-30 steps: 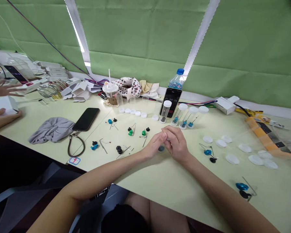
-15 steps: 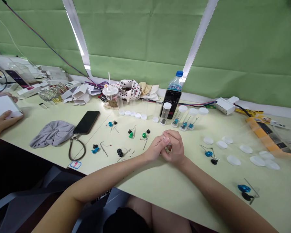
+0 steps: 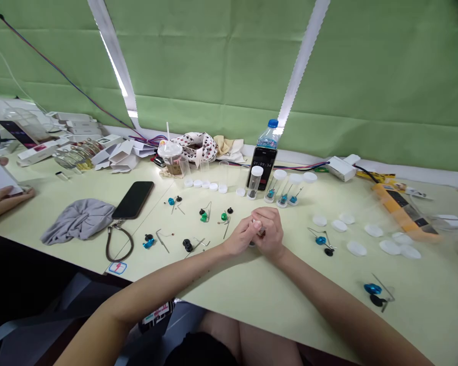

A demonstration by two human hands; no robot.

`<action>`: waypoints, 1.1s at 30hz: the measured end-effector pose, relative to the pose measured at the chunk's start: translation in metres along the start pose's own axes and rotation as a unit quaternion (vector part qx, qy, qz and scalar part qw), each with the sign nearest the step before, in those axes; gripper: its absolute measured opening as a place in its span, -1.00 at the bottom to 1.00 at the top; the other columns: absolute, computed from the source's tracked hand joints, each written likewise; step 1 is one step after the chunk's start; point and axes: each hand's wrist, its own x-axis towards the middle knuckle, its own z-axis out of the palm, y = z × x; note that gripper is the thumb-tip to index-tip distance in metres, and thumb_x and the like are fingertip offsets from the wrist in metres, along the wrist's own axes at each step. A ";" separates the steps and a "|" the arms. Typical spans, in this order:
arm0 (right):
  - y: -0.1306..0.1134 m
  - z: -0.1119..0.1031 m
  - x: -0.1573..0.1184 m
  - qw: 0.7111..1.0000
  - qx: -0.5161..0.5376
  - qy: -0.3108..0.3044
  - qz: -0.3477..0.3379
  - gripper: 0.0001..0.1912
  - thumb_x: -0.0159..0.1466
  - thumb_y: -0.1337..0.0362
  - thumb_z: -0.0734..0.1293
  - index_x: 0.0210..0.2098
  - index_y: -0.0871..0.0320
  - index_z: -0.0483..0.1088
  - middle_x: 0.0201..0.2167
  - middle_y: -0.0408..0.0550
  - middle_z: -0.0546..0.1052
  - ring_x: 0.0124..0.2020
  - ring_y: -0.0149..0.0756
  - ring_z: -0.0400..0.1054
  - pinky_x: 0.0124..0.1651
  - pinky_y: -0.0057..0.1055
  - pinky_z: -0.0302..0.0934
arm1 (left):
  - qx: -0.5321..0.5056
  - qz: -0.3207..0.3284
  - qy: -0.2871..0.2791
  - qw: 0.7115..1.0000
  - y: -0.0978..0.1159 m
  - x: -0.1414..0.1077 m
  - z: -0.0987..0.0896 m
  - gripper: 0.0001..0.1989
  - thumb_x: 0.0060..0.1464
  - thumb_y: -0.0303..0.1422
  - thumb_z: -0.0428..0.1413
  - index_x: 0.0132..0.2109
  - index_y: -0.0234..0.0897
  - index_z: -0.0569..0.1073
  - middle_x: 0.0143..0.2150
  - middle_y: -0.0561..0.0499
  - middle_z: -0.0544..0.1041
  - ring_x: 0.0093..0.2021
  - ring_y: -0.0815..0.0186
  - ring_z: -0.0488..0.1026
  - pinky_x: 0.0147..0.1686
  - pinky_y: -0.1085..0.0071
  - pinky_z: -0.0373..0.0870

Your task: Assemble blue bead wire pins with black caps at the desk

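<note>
Over the pale table (image 3: pixel 229 284), my left hand (image 3: pixel 242 236) and my right hand (image 3: pixel 269 234) are closed together around something small, mostly hidden by the fingers. Just behind them stands a capped clear tube (image 3: pixel 255 183) in front of a propped-up phone (image 3: pixel 262 160). More capped tubes (image 3: pixel 278 187) with blue parts lean beside it. Left of my hands lie green parts (image 3: pixel 224 216), a black part (image 3: pixel 187 245) and blue parts (image 3: pixel 148 244) with thin metal keys. To the right are a blue part (image 3: pixel 320 240) and another blue part (image 3: pixel 372 288), each by a black disc.
White caps (image 3: pixel 356 248) lie at the right, near an orange-and-black object (image 3: pixel 404 211). Farther left are a dark phone (image 3: pixel 133 199), a grey cloth (image 3: pixel 78 221), a drink cup (image 3: pixel 171 155) and white boxes (image 3: pixel 124 155). Another person's hand (image 3: pixel 7 201) holds a white box at the left edge.
The whole view has shifted slightly. My hands stay pressed together in nearly the same pose. At the left edge, the other person's hand and white box sit a little lower and farther left.
</note>
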 end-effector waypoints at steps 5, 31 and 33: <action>-0.001 -0.008 0.007 0.999 -0.026 -0.026 -0.018 -0.60 0.23 0.35 0.21 0.07 0.08 0.19 -0.14 0.07 0.42 -0.11 -0.15 0.32 -0.14 -0.14 0.30 | 0.013 0.041 0.013 0.999 0.003 -0.001 0.004 -0.45 0.11 0.11 -0.13 -0.24 -0.35 0.35 -0.27 -0.10 0.40 -0.19 0.24 0.34 -0.14 0.26 0.32; 0.173 -0.165 0.064 0.917 -0.159 -0.278 0.237 -0.39 0.10 0.17 0.39 0.11 0.17 0.22 0.01 0.18 0.38 0.00 -0.03 0.29 -0.02 -0.14 0.18 | 0.134 -0.043 0.009 0.990 0.008 -0.011 0.014 -0.67 0.16 -0.13 -0.02 -0.09 -0.28 0.36 -0.04 -0.12 0.42 -0.08 0.24 0.37 -0.03 0.27 0.27; 0.180 -0.192 0.065 0.913 -0.236 -0.261 0.206 -0.45 0.09 0.07 0.40 0.01 0.19 0.32 -0.06 0.24 0.42 0.00 0.06 0.28 -0.03 -0.08 0.12 | 0.137 -0.044 0.004 0.990 0.009 -0.011 0.014 -0.68 0.16 -0.13 -0.02 -0.09 -0.27 0.36 -0.04 -0.12 0.42 -0.07 0.23 0.36 -0.03 0.27 0.27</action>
